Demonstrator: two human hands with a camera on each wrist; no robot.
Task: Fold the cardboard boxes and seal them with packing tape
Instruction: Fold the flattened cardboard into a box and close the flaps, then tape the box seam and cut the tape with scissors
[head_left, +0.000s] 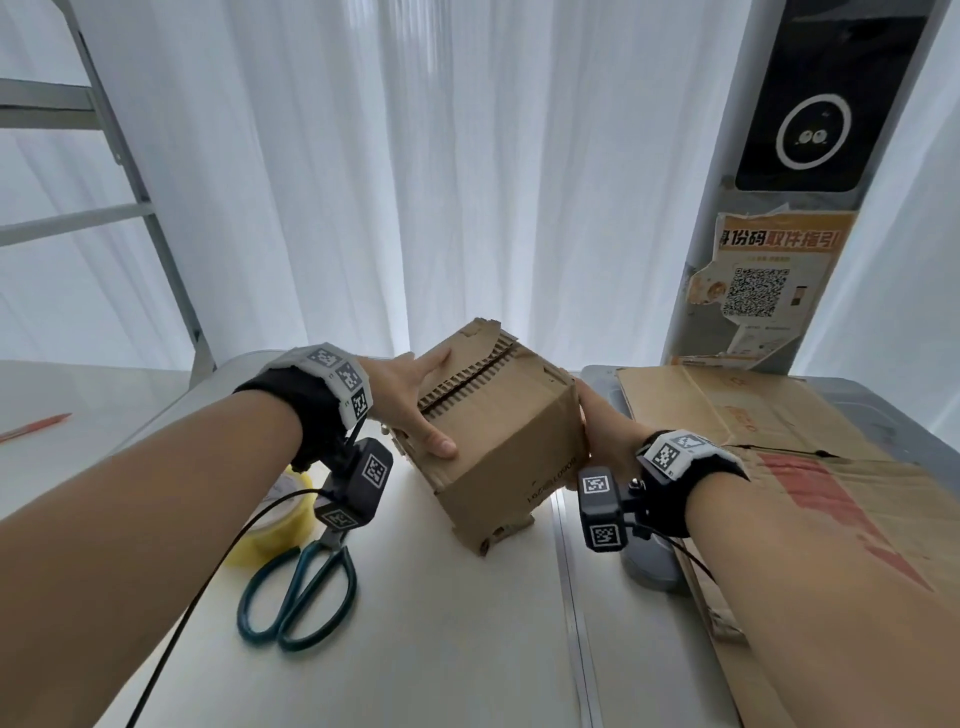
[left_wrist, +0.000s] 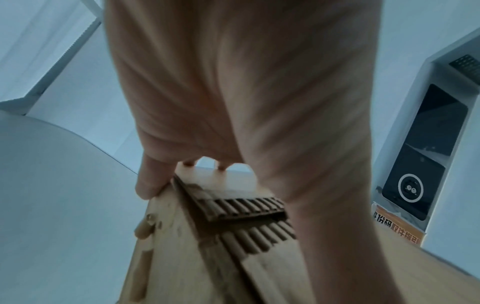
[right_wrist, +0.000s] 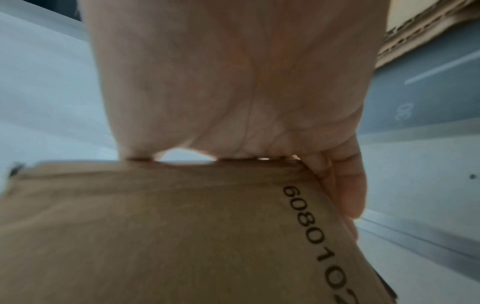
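Note:
A small brown cardboard box (head_left: 509, 441) is held tilted above the white table (head_left: 441, 623), one lower corner close to the surface. Its flaps are folded shut and meet along a ragged corrugated seam (head_left: 467, 389). My left hand (head_left: 423, 402) grips the box's left end, thumb on the near face and fingers over the far edge. The left wrist view shows the box (left_wrist: 182, 257) under those fingers (left_wrist: 148, 185). My right hand (head_left: 597, 421) grips the right end. In the right wrist view its fingers (right_wrist: 348, 185) wrap a corner of the printed side (right_wrist: 155, 226). A yellow tape roll (head_left: 275, 519) lies under my left forearm.
Green-handled scissors (head_left: 301, 587) lie beside the tape roll. Flattened cardboard sheets (head_left: 779, 441) cover the grey surface at right, with a grey object (head_left: 649, 566) below my right wrist. A red pencil (head_left: 36, 426) lies far left. A ladder (head_left: 130, 182) and a kiosk pillar (head_left: 779, 260) stand behind.

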